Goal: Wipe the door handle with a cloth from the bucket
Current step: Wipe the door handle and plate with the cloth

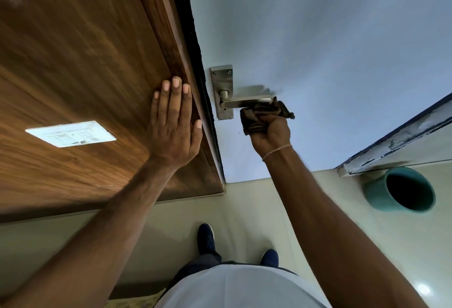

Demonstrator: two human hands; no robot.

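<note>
Right hand (pixel 270 134) fisted round brown cloth (pixel 254 121), pressed against underside of metal handle (pixel 247 103) on pale door (pixel 318 38). Left hand (pixel 175 121) flat, fingers straight, on wood panel (pixel 73 63). Green bucket (pixel 376 192) on floor, right.

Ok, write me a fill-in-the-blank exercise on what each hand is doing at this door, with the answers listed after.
1. The right hand grips a brown ____ against the door handle.
2. The left hand rests flat, fingers straight, on the ____ panel.
3. The bucket on the floor is ____ in colour.
4. The bucket lies on the person's ____ side.

Missing words: cloth; wooden; green; right
</note>
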